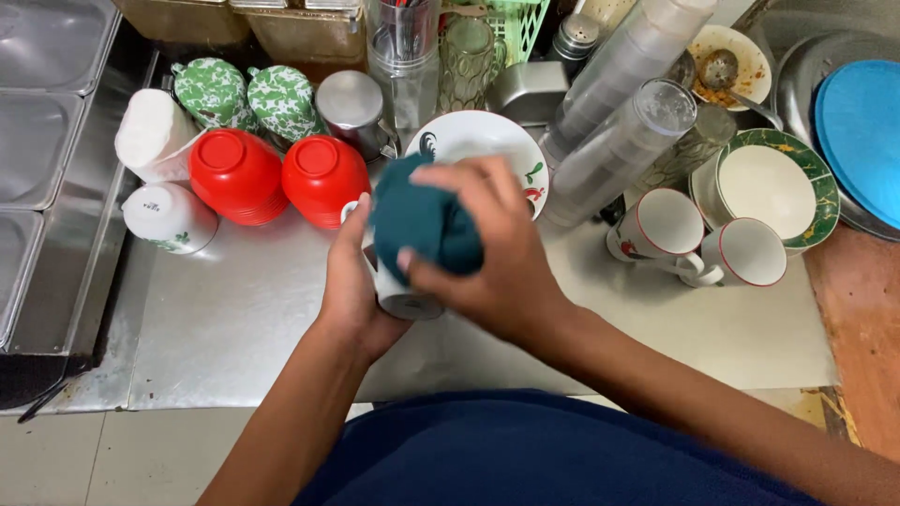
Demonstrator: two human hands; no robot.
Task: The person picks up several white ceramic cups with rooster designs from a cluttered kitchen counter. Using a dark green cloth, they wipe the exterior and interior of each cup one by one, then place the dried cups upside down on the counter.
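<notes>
Both hands meet over the middle of the steel desk [234,319]: the left hand [352,281] is wrapped around the side of a white mug [398,295], and the right hand [492,253] is closed over a dark teal cloth [422,220], pressing it onto the mug's upper part. The mug is held in the air, tilted, its base toward the camera, just in front of a white plate with a rooster design [483,141]. Being glazed ceramic, it is probably stiff, fairly heavy for its size, breakable and slippery if wet, so the body wrap looks a surer hold than the handle, which is hidden. The cloth is soft and bunches freely; it gives grip but hides the rim. Room is tight behind and to the sides: two upturned red bowls [277,178] sit just left, with white cups [169,215] and green patterned cups [248,94] beyond them; stacked clear tumblers [628,103] lean just right of the plate, and two red-rimmed mugs [703,239] lie on their sides near a green-rimmed bowl [778,187]. A blue plate [862,131] rests at the far right. The bare stretch of desk nearest the person, below the hands, is the open room; its front edge runs close to the person's body, and steel trays [47,112] border the left side.
</notes>
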